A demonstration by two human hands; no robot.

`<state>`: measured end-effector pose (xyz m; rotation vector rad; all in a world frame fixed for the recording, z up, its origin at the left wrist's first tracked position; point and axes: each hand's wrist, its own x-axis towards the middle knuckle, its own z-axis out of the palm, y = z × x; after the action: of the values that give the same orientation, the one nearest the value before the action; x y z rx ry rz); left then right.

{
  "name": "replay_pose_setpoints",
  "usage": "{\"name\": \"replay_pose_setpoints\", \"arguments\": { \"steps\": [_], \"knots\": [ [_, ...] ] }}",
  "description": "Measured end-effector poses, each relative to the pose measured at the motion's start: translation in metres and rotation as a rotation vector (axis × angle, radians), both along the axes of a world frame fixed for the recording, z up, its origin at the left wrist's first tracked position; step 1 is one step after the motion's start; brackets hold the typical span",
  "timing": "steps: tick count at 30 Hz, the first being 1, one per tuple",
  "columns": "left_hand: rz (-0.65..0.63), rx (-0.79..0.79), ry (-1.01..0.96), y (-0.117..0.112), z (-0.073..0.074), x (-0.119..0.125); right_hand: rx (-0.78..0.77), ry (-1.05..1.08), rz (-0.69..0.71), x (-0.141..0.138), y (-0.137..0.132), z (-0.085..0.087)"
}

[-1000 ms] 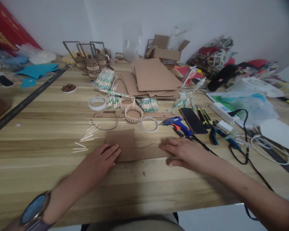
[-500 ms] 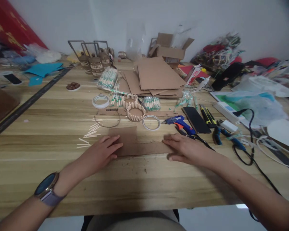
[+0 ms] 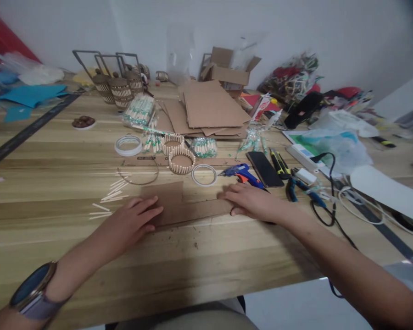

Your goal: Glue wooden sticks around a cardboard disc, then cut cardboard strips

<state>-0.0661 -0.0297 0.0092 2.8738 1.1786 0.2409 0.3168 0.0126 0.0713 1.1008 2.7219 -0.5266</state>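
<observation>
An L-shaped piece of brown cardboard [image 3: 189,211] lies on the wooden table in front of me. My left hand [image 3: 134,220] rests flat over its left end, fingers stretched out and slightly apart. At the narrow right end, my right hand [image 3: 249,200] has its fingers over the strip and its thumb at the lower edge, gripping it. Just beyond the strip are a white tape ring [image 3: 204,175] and a blue hot glue gun [image 3: 242,173]. Two rings edged with short wooden sticks [image 3: 181,161] stand farther back. Loose sticks [image 3: 115,189] lie beyond my left hand.
Stacked cardboard sheets [image 3: 215,105] and bundled sticks [image 3: 139,110] lie at the back. Small stick-covered buckets [image 3: 120,94] stand at the back left. To the right are a phone [image 3: 265,168], a yellow-black cutter [image 3: 280,163], blue-handled pliers [image 3: 306,192] and black cable [image 3: 333,201].
The view has swung a little to the right. My right thumb has drawn in to the strip's edge, and the strip's right end has tilted slightly. My left hand stays on the cardboard.
</observation>
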Motion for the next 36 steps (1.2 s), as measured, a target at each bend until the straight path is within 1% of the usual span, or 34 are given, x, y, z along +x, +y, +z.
{"name": "replay_pose_setpoints", "arguments": {
  "steps": [4, 7, 10, 15, 20, 23, 26, 29, 33, 36],
  "knots": [
    [-0.017, 0.009, -0.013, 0.001, -0.004, -0.004, 0.015, -0.046, -0.017, 0.000, -0.002, 0.001],
    [-0.004, 0.010, -0.046, 0.002, -0.008, -0.012, -0.004, -0.014, -0.014, -0.003, -0.007, 0.001],
    [-0.013, -0.024, -0.058, 0.003, -0.009, -0.017, -0.024, 0.015, -0.007, -0.005, -0.009, 0.001],
    [0.017, -0.050, -0.052, 0.006, -0.008, -0.014, -0.043, -0.012, -0.036, -0.004, 0.002, 0.003],
    [-0.017, -0.050, -0.019, 0.009, -0.009, -0.014, -0.034, 0.007, -0.013, 0.001, 0.007, 0.001],
    [-0.038, -0.059, -0.028, 0.010, -0.010, -0.016, -0.033, 0.017, -0.034, 0.004, 0.005, -0.001],
    [-0.041, -0.099, -0.027, 0.009, -0.005, -0.015, -0.046, 0.033, -0.055, 0.005, 0.001, -0.001],
    [-0.019, -0.171, 0.010, 0.007, 0.006, -0.012, -0.046, 0.048, -0.081, 0.009, 0.000, -0.004],
    [-0.013, -0.259, 0.025, 0.007, 0.019, -0.010, -0.048, 0.075, -0.106, 0.016, 0.003, -0.011],
    [-0.012, -0.299, 0.020, 0.007, 0.024, -0.010, -0.046, 0.063, -0.095, 0.020, 0.005, -0.016]
  ]
}}
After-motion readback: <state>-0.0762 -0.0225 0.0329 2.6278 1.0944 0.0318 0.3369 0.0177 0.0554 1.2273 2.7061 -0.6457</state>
